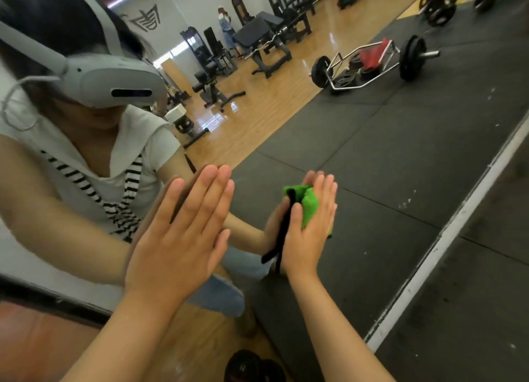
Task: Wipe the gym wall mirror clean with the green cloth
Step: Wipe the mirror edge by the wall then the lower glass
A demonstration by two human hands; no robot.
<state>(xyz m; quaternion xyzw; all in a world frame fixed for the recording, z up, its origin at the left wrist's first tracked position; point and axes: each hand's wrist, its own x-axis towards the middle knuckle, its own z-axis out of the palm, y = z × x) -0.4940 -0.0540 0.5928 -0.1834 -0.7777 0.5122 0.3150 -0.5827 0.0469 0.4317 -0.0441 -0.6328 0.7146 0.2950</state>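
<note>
The wall mirror [380,152] fills most of the head view and reflects the gym and the person wearing a headset. My left hand [183,238] lies flat against the glass, fingers straight and together. To its right, my right hand [310,227] presses the bunched green cloth [307,205] against the mirror with straight fingers, the thumb lying over the cloth. A black strap [282,235] hangs down beside that thumb. Most of the cloth is hidden under my palm.
The mirror's white bottom edge strip [458,224] runs diagonally at the right, with black rubber floor mat [472,310] below it. A dark dumbbell [252,367] lies on the floor near my arms. Benches, a trap bar with plates [372,64] and another person appear only as reflections.
</note>
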